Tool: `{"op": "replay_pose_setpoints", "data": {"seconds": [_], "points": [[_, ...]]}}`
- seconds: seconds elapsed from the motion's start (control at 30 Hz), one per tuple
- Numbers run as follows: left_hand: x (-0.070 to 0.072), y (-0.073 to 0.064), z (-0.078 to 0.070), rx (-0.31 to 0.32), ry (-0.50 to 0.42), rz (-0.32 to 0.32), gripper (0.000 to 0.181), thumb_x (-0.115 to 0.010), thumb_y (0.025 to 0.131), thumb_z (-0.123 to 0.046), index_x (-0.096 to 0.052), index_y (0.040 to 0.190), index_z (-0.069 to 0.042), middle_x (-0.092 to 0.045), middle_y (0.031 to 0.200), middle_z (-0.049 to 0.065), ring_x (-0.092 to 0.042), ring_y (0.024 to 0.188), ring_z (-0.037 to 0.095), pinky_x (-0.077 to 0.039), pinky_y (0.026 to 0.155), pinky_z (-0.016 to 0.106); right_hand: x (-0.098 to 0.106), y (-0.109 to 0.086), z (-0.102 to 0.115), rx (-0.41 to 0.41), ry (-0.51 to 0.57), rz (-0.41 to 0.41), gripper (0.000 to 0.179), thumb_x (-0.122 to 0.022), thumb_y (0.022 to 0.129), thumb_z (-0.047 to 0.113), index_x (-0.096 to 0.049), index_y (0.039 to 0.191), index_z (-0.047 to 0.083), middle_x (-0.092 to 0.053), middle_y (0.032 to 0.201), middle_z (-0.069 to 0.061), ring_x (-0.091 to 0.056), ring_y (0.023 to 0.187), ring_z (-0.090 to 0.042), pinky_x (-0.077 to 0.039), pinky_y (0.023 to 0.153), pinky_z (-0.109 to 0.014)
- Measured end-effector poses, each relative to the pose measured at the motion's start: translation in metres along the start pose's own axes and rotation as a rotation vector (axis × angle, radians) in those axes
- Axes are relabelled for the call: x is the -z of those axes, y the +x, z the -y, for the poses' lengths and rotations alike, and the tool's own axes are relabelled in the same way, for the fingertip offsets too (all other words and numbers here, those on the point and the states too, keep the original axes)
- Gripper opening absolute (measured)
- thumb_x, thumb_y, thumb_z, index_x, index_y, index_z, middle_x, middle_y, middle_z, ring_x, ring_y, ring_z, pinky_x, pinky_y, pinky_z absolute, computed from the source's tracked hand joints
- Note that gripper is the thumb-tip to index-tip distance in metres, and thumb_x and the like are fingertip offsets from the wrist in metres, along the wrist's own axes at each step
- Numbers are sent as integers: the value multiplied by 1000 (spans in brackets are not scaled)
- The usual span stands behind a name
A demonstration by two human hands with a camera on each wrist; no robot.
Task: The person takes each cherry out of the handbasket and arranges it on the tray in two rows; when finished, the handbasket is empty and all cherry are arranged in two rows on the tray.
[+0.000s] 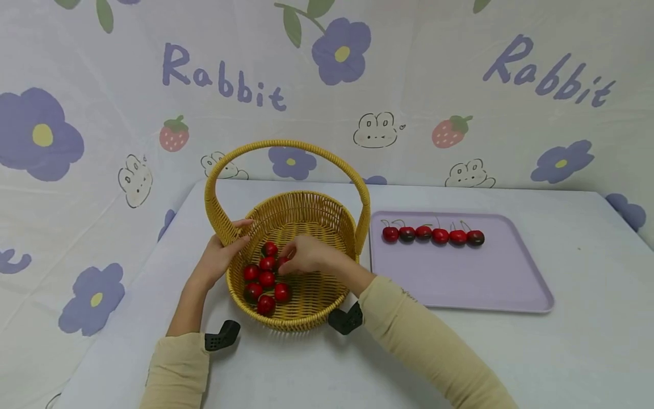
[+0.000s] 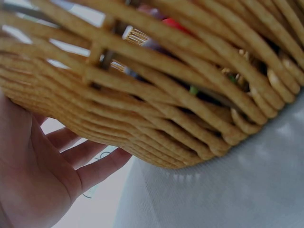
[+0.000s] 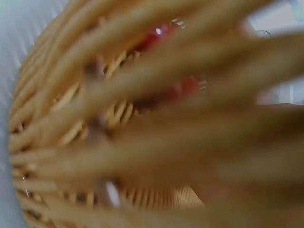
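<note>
A yellow woven basket with a tall arched handle stands on the table, with several dark red cherries gathered in its left half. At the basket's left side, my left hand holds the rim by the handle's foot; the left wrist view shows its fingers along the outside of the weave. My right hand reaches into the basket, thumb and fingers pinching a cherry that is partly hidden. In the right wrist view, blurred basket strands cover most of that hand.
To the basket's right lies a pale purple tray. A row of several cherries with stems lies along its upper part. A white cloth printed with flowers and rabbits hangs behind the table.
</note>
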State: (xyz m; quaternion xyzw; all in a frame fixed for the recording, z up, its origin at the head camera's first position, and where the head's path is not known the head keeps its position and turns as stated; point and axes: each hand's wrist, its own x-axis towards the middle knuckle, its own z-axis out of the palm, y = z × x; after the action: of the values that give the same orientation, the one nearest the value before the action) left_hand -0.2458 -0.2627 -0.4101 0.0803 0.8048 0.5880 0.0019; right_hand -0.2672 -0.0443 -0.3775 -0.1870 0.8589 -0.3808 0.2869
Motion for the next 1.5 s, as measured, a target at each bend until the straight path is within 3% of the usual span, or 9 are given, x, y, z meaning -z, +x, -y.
{"op": "replay_pose_setpoints", "data": {"seconds": [0.27,0.6,0.87,1.17,1.5], "points": [[0,0,1,1,8,-1,41,-50,100,-15,-45,139,-2,-38,145,18,-36,132,37,-25,105,58,15,-10,1,58,123,48,39,-68,89,13,-59,125,3,-67,92,-13,-66,87,-29,-54,78,-37],[-1,0,0,-4,20,4,41,-48,100,-14,-44,139,-2,-38,146,19,-37,131,39,-26,105,59,30,-26,0,167,106,-2,28,-75,84,20,-63,106,9,-62,95,-7,-63,88,-32,-52,80,-44],[-1,-1,1,4,23,5,42,-49,100,-16,-44,140,-3,-38,145,19,-38,130,39,-27,104,59,38,-39,-2,208,250,60,32,-71,87,17,-66,117,8,-67,95,-10,-65,90,-37,-53,81,-46],[-1,-2,1,3,14,-5,42,-49,100,-14,-44,139,-2,-39,145,20,-38,130,40,-28,103,60,45,-52,-9,215,208,74,33,-73,85,22,-67,118,16,-67,99,-3,-64,93,-21,-51,85,-41],[-2,-1,0,9,13,-2,42,-48,100,-13,-44,140,-2,-39,144,20,-37,131,39,-26,104,60,54,-69,-19,277,212,35,34,-74,84,27,-65,114,12,-64,106,-3,-61,97,-23,-51,85,-39]]}}
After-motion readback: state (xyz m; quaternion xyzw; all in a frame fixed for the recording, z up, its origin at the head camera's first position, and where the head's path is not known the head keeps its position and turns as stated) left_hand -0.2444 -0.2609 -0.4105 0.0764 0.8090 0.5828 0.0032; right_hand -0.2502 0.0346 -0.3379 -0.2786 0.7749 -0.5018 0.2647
